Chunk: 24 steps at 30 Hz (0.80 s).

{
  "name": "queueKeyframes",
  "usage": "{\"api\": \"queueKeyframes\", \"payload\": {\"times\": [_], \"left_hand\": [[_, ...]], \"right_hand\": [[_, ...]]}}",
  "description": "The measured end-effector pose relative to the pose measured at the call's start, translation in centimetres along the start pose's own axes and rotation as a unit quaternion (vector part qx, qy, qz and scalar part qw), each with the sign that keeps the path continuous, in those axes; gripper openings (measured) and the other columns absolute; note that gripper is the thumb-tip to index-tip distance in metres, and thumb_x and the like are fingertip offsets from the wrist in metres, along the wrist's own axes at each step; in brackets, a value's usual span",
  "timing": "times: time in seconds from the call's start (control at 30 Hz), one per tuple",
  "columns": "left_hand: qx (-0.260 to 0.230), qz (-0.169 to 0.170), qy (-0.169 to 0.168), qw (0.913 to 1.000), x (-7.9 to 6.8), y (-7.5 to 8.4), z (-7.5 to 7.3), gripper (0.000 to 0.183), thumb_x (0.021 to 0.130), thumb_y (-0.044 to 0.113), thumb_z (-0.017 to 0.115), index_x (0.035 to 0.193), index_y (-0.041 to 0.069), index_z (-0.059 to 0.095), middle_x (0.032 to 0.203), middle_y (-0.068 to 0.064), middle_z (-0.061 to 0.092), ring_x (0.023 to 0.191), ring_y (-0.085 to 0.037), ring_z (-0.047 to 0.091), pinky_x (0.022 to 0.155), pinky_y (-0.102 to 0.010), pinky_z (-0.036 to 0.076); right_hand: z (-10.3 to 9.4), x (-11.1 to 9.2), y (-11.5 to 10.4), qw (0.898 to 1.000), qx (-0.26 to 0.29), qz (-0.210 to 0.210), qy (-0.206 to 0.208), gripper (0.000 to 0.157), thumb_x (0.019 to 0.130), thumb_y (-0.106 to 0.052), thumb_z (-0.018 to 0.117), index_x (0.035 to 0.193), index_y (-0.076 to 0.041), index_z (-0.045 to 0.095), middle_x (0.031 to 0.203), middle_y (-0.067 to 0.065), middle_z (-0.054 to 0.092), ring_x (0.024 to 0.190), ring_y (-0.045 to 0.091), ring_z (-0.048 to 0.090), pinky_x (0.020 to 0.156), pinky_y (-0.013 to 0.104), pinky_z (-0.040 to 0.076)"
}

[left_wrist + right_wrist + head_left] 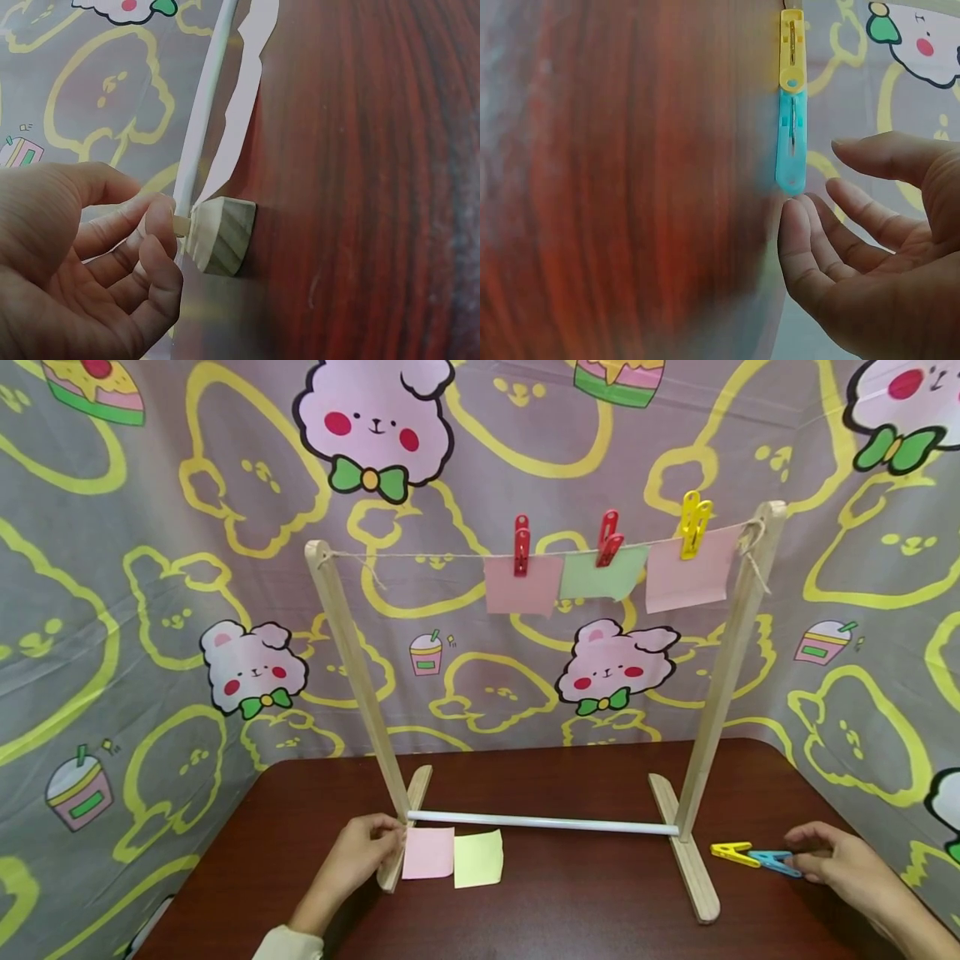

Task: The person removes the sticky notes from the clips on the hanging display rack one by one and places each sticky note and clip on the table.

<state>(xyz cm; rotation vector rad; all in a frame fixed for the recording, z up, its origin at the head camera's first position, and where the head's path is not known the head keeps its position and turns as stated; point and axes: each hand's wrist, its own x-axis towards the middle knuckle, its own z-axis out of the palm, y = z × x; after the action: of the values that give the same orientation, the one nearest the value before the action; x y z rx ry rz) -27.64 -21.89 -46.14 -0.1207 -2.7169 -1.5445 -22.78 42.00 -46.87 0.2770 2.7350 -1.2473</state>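
My left hand (pixel 369 852) is bent at the foot of the left wooden post, its fingertips beside a pink paper square (pixel 428 853). In the left wrist view, thumb and index tips come together against a small bit of wood (pixel 181 226); whether they hold it or the paper cannot be told. A yellow-green paper square (pixel 478 859) lies right of the pink one. My right hand (pixel 843 868) has its fingers loosely bent, thumb apart, at the near end of a blue clothespin (pixel 792 142). A yellow clothespin (pixel 792 49) lies end to end with the blue one.
A wooden rack with a left post (pixel 356 668), a right post (pixel 727 685) and a white crossbar (pixel 540 822) stands on the brown table (pixel 570 902). From its string (pixel 435 556) hang pink and green papers (pixel 603 578), pinned by red and yellow clothespins (pixel 693 527). Patterned cloth (pixel 480 635) surrounds it.
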Motion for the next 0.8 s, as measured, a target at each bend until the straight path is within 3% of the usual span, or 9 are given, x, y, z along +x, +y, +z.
{"api": "queueKeyframes", "payload": {"times": [0.27, 0.4, 0.5, 0.63, 0.8], "left_hand": [[0.008, 0.012, 0.023, 0.9996, 0.0, 1.0, 0.2, 0.009, 0.093, 0.004, 0.071, 0.098, -0.001, 0.076, 0.075, -0.003, 0.066, 0.06, -0.009, 0.056, 0.052, -0.021, 0.045], [0.007, 0.022, 0.018, 0.9996, 0.1, 1.7, 0.4, 0.011, 0.093, 0.004, 0.071, 0.101, -0.002, 0.076, 0.08, -0.006, 0.07, 0.065, -0.011, 0.06, 0.057, -0.021, 0.048], [0.004, 0.03, 0.011, 0.9995, 0.0, 2.5, 0.4, 0.013, 0.094, 0.005, 0.071, 0.103, -0.002, 0.076, 0.085, -0.008, 0.073, 0.067, -0.015, 0.065, 0.059, -0.022, 0.052], [-0.005, 0.045, 0.002, 0.999, 0.0, 3.7, 0.5, 0.015, 0.095, 0.007, 0.071, 0.106, -0.002, 0.075, 0.088, -0.011, 0.074, 0.068, -0.016, 0.066, 0.061, -0.023, 0.054], [-0.013, 0.062, -0.005, 0.998, 0.1, 4.9, 0.5, 0.014, 0.096, 0.009, 0.072, 0.107, 0.001, 0.076, 0.087, -0.008, 0.073, 0.072, -0.012, 0.067, 0.064, -0.023, 0.056]], "right_hand": [[-0.1, -0.7, -1.4, 0.998, -0.043, -0.031, 0.045, 0.04, 0.097, -0.014, 0.07, 0.122, 0.013, 0.057, 0.095, 0.008, 0.075, 0.074, 0.006, 0.063, 0.064, 0.026, 0.054], [-0.2, -1.1, -2.6, 0.995, -0.066, -0.041, 0.064, 0.038, 0.098, -0.018, 0.07, 0.122, 0.009, 0.059, 0.097, 0.011, 0.076, 0.074, 0.005, 0.059, 0.062, 0.027, 0.049], [-0.3, -1.4, -3.5, 0.992, -0.079, -0.06, 0.079, 0.037, 0.099, -0.02, 0.07, 0.122, 0.006, 0.061, 0.104, 0.017, 0.076, 0.076, -0.003, 0.056, 0.063, 0.026, 0.046], [-0.3, -1.9, -4.7, 0.985, -0.09, -0.094, 0.11, 0.034, 0.099, -0.023, 0.073, 0.12, 0.001, 0.064, 0.109, 0.02, 0.075, 0.078, -0.015, 0.052, 0.064, 0.024, 0.046], [-0.3, -2.6, -6.3, 0.97, -0.101, -0.148, 0.167, 0.027, 0.096, -0.022, 0.076, 0.115, -0.005, 0.068, 0.103, 0.008, 0.076, 0.078, -0.018, 0.049, 0.061, 0.02, 0.042]]}}
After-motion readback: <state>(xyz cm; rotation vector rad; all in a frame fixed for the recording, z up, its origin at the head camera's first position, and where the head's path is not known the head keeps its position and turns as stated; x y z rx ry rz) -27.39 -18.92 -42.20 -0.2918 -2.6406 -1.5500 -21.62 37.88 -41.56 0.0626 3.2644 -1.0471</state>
